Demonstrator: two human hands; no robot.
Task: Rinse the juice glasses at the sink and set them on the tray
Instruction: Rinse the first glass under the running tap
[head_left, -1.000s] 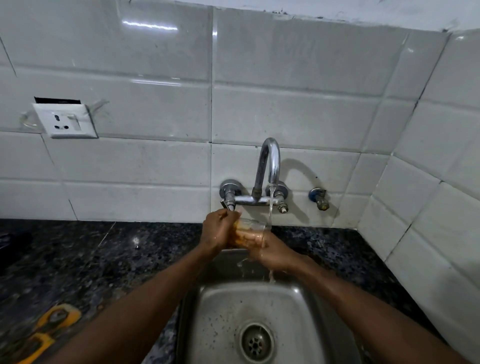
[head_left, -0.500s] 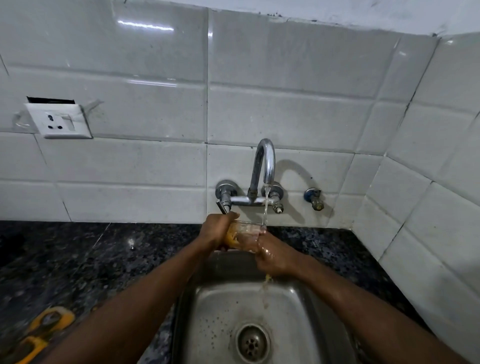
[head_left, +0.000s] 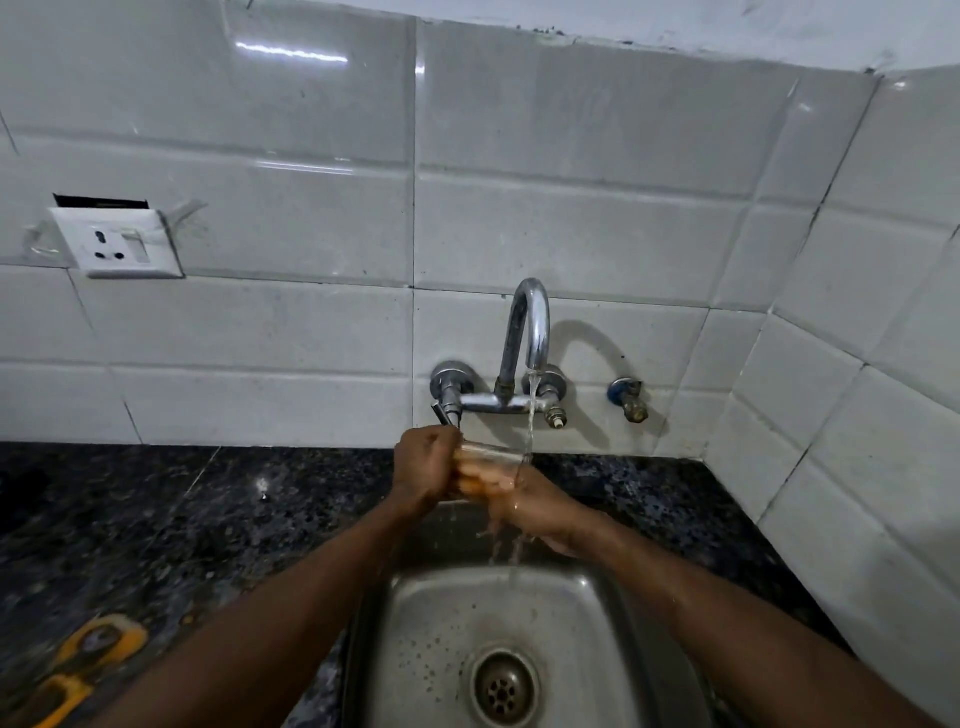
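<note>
I can read no text, label, brand or number from here. The socket (head_left: 117, 244), up and left of the tap (head_left: 530, 332), shows no print I can make out. The yellow thing (head_left: 98, 644), low and far left of the tap, is too blurred to read.

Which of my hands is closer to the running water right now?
Right. The right hand sits directly under the water stream, holding the juice glass; the left hand grips the glass's other side, left of the stream.
</note>
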